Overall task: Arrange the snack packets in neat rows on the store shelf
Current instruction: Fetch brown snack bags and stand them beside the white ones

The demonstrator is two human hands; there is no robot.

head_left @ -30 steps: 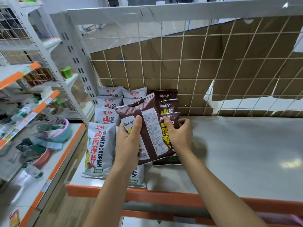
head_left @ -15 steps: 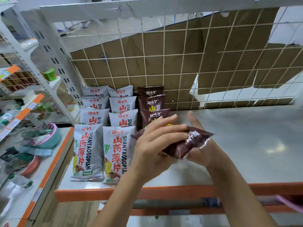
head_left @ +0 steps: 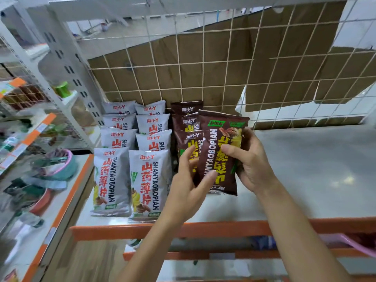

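A brown snack packet (head_left: 216, 159) with yellow lettering is held upside down, front toward me, above the grey shelf (head_left: 305, 169). My right hand (head_left: 252, 161) grips its right edge, thumb across the front. My left hand (head_left: 189, 180) has straight fingers touching the packet's lower left edge. Behind it a row of three brown packets (head_left: 187, 121) lies overlapping toward the wire back. Left of those, two rows of white packets (head_left: 130, 159) with red lettering run from the shelf's front edge to the back.
A wire grid back (head_left: 203, 68) with cardboard behind it closes the shelf's rear. An orange rail (head_left: 223, 228) edges the front. A neighbouring shelf unit (head_left: 30, 180) at the left holds blurred household goods. Bare grey shelf surface stretches to the right.
The brown packet was turned over from back-facing to front-facing and now stands lengthwise in both hands. My right hand moved from the shelved row to the packet's right edge.
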